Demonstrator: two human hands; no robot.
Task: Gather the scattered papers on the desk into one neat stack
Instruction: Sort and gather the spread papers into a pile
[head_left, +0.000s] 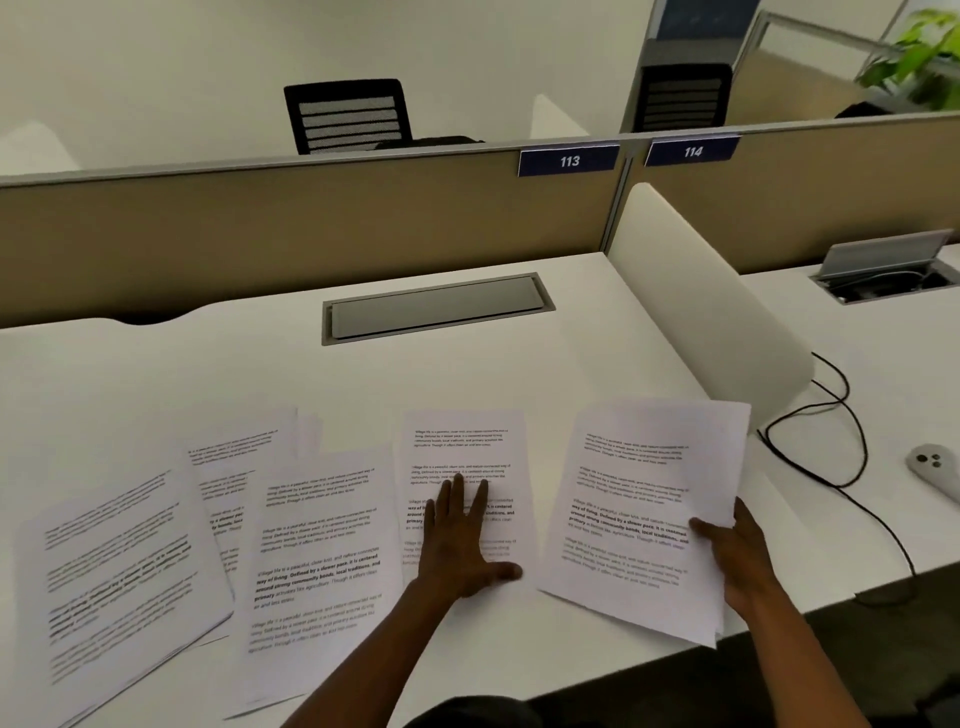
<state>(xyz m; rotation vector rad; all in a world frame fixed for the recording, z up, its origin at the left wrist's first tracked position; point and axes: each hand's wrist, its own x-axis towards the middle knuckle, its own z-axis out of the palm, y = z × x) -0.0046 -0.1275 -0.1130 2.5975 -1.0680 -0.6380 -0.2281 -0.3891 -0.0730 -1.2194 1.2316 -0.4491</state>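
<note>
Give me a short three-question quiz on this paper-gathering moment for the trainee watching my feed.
1. True or false: the left hand lies flat on the middle sheet.
2. What does the right hand grip? A) the grey remote B) the paper bundle C) the black cable
3. Which number is on the sign above the closed cable hatch?

Key: 1 true. 2 B, held by its right edge, thumb on top. 3 113.
</note>
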